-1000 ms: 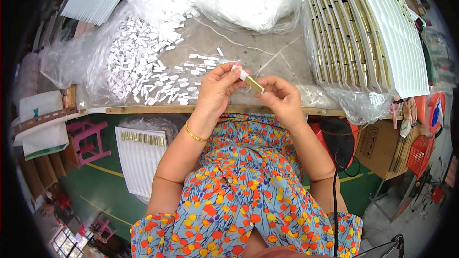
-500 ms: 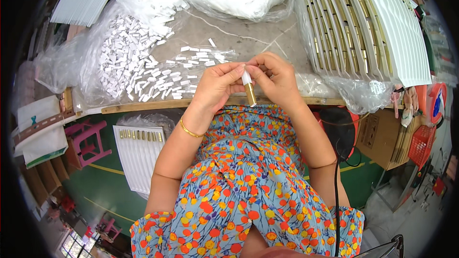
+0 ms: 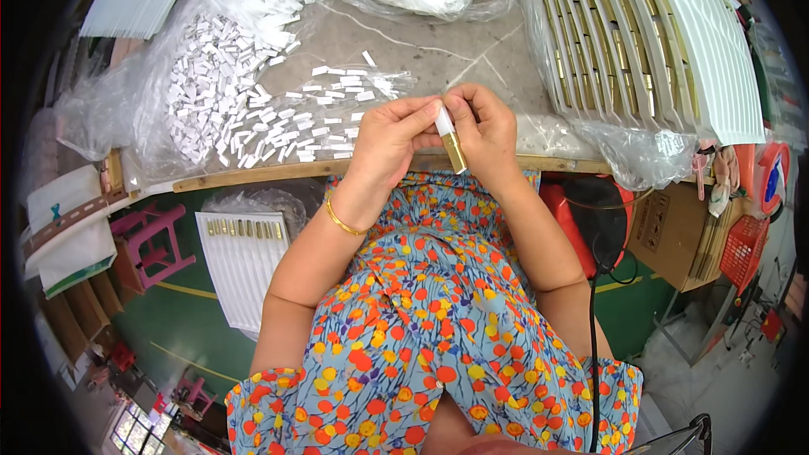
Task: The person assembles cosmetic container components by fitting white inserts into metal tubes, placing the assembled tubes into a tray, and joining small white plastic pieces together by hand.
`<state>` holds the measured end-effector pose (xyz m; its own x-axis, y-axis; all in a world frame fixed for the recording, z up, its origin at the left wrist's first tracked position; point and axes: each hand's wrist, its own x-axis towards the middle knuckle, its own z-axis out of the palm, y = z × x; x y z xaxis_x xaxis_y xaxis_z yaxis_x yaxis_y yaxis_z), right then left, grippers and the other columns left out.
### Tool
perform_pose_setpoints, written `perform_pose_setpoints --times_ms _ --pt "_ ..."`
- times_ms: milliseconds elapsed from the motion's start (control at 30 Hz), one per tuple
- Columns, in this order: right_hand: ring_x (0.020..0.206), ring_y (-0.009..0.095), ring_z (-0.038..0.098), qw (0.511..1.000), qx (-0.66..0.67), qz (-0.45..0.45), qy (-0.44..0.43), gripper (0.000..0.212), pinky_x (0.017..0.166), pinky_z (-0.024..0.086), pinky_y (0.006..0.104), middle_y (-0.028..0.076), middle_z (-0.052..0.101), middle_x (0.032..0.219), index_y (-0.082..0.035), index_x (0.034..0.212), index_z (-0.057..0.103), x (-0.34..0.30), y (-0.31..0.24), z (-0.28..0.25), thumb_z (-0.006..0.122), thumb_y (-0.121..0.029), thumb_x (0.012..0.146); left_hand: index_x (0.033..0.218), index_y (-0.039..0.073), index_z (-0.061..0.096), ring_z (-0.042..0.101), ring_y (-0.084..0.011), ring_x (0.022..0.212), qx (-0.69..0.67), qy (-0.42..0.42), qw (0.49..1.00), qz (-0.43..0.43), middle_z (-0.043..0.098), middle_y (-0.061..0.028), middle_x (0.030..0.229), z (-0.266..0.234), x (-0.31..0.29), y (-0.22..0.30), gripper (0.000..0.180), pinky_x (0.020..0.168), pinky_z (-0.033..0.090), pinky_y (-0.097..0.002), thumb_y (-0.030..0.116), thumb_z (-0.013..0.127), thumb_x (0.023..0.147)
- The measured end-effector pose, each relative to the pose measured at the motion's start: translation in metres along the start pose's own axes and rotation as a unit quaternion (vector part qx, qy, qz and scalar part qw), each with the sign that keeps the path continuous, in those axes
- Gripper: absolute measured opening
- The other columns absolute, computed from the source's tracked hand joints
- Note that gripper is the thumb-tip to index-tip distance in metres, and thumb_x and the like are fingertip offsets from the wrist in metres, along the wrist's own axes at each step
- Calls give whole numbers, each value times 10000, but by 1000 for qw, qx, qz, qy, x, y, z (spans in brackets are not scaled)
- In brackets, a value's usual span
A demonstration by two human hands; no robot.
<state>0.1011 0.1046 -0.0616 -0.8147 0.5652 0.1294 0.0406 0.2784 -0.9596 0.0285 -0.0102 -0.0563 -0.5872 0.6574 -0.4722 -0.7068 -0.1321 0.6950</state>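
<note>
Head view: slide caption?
Left hand and right hand hold a slim white-and-gold tube near scattered small white rectangular pieces.

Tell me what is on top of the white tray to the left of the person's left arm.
A row of small gold pieces lies across the far end of the white tray. The left forearm covers part of its right side; anything there cannot be seen.

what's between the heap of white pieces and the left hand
In the head view, loose white pieces lie scattered between the heap and the left hand.
</note>
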Motion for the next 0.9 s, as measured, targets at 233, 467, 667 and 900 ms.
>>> perform_pose_setpoints --times_ms 233,467,667,900 --pt "611 152 557 1000 18 18 13 66 558 450 270 95 588 703 7 814 581 0 5 2 572 -58 811 969 -45 609 621 -172 751 3 -3 1000 2 635 -118 875 -1 1 -2 207 670 526 -293 113 588 837" --pt "629 78 545 992 95 83 1 80 564 451 222 45 589 697 11 824 578 -2 6 4 554 -63 842 982 -46 602 624 -175 765 9 4 1000 -5 636 -123 883 -4 0 -3 227 685 527 -295 130 586 840" --pt "657 69 556 984 131 114 -32 78 582 462 207 24 599 732 1 844 587 -2 7 0 559 -72 849 984 -50 593 627 -183 799 11 3 1000 -16 634 -123 892 -8 1 -4 245 691 525 -294 150 587 841" --pt "707 99 582 980 147 127 -51 370 577 447 195 76 591 1039 -57 1209 473 -1 1 -11 561 -122 855 1006 -16 576 615 -177 844 20 63 995 79 623 -106 912 -26 -15 15 204 709 516 -288 128 557 863"
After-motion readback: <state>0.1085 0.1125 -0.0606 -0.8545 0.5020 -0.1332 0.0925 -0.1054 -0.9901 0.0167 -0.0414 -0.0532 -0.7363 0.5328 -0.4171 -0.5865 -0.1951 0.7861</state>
